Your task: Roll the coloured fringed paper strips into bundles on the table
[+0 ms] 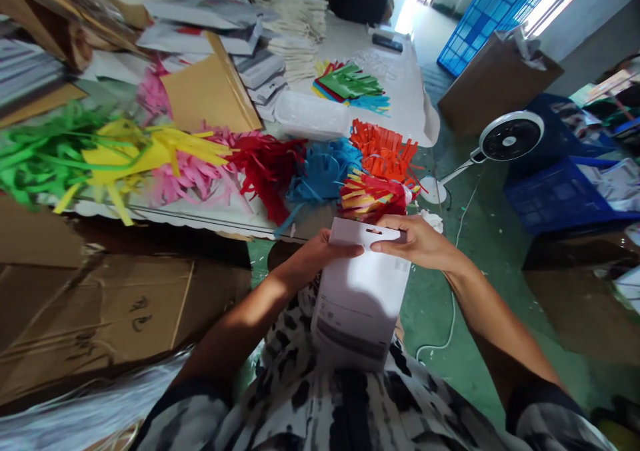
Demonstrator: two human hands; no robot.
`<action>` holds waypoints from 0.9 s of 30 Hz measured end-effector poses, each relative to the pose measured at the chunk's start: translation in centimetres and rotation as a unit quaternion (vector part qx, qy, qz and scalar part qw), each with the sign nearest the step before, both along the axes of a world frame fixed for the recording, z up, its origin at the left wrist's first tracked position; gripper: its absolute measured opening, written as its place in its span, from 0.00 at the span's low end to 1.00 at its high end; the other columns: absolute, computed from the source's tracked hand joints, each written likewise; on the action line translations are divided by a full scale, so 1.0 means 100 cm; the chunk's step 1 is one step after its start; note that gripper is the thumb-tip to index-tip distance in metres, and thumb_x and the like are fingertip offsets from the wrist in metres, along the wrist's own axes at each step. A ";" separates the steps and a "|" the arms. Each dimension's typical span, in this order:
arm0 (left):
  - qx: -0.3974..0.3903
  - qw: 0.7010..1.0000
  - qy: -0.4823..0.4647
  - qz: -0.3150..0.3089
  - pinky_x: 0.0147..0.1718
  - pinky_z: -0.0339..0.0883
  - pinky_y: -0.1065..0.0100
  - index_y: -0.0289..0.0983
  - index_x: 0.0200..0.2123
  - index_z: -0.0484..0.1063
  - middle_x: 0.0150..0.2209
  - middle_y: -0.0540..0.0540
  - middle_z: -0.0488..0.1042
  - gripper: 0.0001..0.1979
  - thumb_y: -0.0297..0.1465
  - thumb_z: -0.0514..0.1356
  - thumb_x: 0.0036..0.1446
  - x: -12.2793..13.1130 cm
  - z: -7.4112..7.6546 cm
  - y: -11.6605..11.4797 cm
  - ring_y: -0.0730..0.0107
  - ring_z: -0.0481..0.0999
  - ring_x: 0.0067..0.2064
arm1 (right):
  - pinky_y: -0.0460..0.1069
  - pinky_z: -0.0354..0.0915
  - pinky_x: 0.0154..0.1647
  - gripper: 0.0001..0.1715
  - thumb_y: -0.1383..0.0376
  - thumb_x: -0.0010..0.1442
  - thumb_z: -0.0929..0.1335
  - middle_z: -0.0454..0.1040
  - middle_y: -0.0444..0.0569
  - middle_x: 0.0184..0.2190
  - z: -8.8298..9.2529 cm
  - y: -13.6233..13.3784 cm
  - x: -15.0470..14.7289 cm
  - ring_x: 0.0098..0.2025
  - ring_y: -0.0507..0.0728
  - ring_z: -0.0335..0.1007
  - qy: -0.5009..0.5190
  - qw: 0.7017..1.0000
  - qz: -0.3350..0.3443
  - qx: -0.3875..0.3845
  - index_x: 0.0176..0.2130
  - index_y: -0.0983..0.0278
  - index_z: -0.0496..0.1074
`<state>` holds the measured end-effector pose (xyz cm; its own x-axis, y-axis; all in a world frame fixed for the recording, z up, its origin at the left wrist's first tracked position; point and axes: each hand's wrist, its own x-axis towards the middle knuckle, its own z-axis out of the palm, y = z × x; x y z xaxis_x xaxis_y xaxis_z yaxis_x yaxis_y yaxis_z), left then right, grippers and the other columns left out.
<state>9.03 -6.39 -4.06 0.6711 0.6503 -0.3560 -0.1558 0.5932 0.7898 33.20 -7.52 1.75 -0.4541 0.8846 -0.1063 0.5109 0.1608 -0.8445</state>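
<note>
Against my body I hold a flat white retail box [363, 298] with a hang slot near its top and a grey printed band near its bottom. My left hand [336, 252] pinches the upper left edge, thumb on the face. At the upper right, my right hand [413, 239] is closed on the same box, its thumb beside the slot. Just beyond the box's top edge lies a multicoloured fringed bundle [373, 194] on the table. Fingers behind the box are hidden.
Fringed strips in green [50, 144], yellow [125, 144], dark red [265, 164], blue [325, 168] and orange [383, 148] line the table edge. A clear plastic tub [311, 114] stands behind them. Cardboard boxes [125, 311] are at left, a standing fan [510, 138] at right.
</note>
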 end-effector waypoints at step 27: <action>0.026 0.989 -0.029 0.146 0.34 0.74 0.69 0.38 0.59 0.74 0.40 0.44 0.85 0.37 0.40 0.78 0.47 0.000 -0.029 -0.017 0.63 0.83 0.35 | 0.46 0.68 0.33 0.18 0.50 0.60 0.76 0.80 0.45 0.34 -0.016 0.003 0.002 0.34 0.52 0.74 0.058 0.994 -0.046 -0.081 0.38 0.62 0.80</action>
